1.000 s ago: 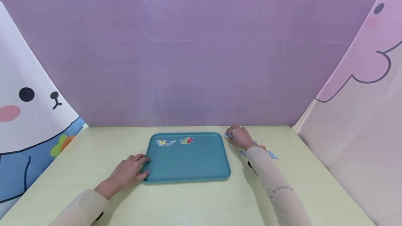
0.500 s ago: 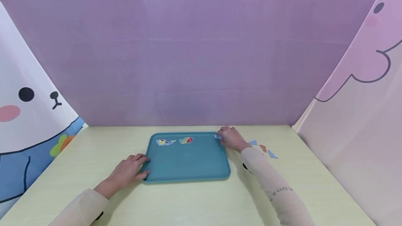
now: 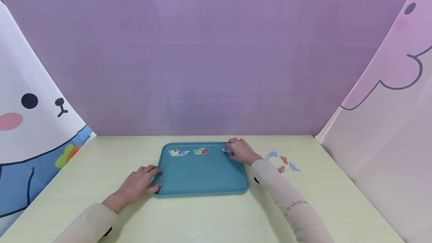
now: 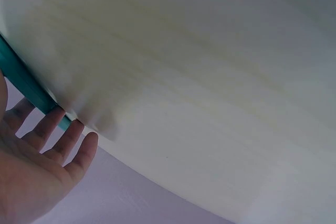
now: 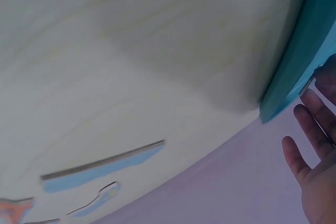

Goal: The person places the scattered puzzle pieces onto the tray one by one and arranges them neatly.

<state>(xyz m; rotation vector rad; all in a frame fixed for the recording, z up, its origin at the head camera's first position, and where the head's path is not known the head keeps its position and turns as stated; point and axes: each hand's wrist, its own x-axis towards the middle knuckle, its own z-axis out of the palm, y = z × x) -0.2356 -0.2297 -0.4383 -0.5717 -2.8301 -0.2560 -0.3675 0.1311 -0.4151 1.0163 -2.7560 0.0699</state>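
Observation:
A teal rectangular tray (image 3: 202,179) lies on the pale wooden table in the head view. Two irregular, colourful puzzle pieces lie near its far rim: a yellow and blue one (image 3: 179,153) and a green and red one (image 3: 201,151). My left hand (image 3: 135,185) rests against the tray's left rim, its fingers spread and relaxed; the left wrist view shows fingertips at the rim's edge (image 4: 23,80). Over the tray's far right corner, my right hand (image 3: 240,151) pinches a small light-blue puzzle piece (image 3: 226,150), partly hidden by the fingers.
Right of the tray, several loose puzzle pieces lie on the table, among them a light-blue one (image 3: 271,154), an orange one (image 3: 284,159) and a blue sliver (image 3: 294,167). A purple backdrop (image 3: 216,66) stands along the table's far edge, with printed panels at both sides.
My right hand has moved left with the pinched puzzle piece, from the table beside the tray to over its far right corner. The left hand and tray have stayed in place.

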